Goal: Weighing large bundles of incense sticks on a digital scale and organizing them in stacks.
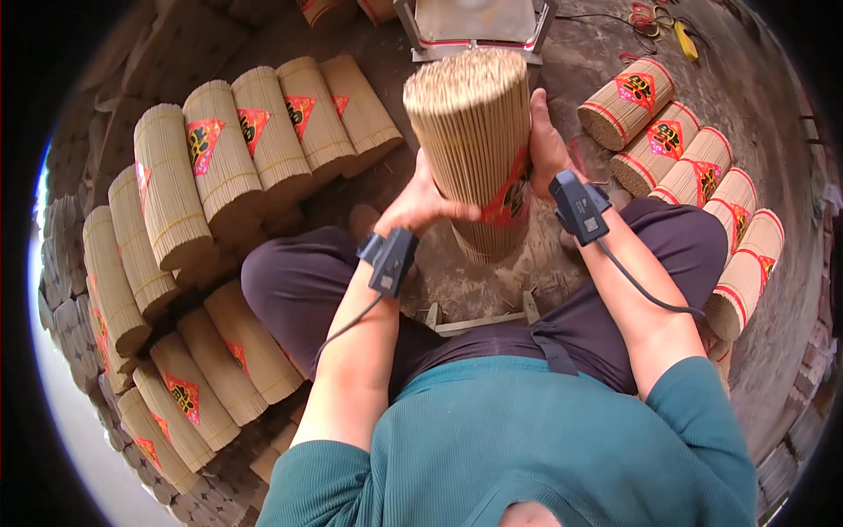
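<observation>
Between both hands, a thick bundle of thin tan sticks (474,132) with a red diamond label stands near upright, its top end tilted toward me. My left hand (423,200) grips its left side low down, thumb across the front by the label. On the right side, my right hand (548,145) presses against it, fingers pointing up and partly hidden behind the bundle. Whether its bottom end touches the floor I cannot make out. Each wrist carries a dark box with a cable.
Stacked labelled stick bundles (215,145) rise on my left. Bundles with red bands (694,167) lie in a row on my right. Ahead stands a metal-framed device with a flat top (474,19). Cables and a yellow-handled tool (686,40) lie on the far right floor.
</observation>
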The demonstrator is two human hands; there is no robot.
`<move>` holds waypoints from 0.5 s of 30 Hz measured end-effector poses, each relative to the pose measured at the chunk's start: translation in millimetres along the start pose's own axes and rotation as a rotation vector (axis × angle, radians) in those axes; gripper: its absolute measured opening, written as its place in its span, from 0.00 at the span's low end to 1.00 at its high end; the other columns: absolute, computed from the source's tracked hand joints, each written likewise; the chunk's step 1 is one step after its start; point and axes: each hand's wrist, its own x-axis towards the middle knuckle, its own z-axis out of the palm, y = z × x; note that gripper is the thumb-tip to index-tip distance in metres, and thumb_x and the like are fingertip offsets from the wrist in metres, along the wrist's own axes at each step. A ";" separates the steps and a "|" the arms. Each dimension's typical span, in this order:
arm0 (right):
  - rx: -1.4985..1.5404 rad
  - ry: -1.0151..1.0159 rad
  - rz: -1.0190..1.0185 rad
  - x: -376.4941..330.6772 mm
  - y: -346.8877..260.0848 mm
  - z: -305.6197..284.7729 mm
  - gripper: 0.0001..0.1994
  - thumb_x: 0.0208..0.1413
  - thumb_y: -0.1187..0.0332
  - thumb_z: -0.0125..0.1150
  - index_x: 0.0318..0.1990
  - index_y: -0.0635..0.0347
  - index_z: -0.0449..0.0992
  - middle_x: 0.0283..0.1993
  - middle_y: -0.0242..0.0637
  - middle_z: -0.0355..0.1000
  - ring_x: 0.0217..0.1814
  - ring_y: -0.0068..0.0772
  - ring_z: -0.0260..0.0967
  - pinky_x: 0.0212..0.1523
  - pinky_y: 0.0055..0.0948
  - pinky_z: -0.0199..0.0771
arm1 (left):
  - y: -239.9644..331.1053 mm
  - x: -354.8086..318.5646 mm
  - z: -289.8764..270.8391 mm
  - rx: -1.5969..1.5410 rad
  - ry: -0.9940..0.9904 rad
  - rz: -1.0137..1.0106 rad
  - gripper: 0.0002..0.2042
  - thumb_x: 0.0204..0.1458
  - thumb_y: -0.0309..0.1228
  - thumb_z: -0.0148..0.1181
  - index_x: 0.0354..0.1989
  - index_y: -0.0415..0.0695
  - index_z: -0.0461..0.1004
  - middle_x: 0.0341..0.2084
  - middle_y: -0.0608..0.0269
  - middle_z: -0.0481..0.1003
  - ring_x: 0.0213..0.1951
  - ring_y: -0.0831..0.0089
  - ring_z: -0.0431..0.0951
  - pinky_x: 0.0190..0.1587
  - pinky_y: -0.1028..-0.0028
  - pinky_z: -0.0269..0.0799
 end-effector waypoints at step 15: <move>0.176 -0.141 0.206 14.3 77.8 -41.2 0.35 0.64 0.41 0.31 0.56 0.68 0.66 0.52 0.43 0.72 0.53 0.33 0.71 0.57 0.32 0.68 | -98.8 -3.6 5.8 0.254 0.087 0.057 0.37 0.38 0.28 0.74 0.58 0.41 0.60 0.51 0.61 0.69 0.52 0.71 0.69 0.56 0.72 0.66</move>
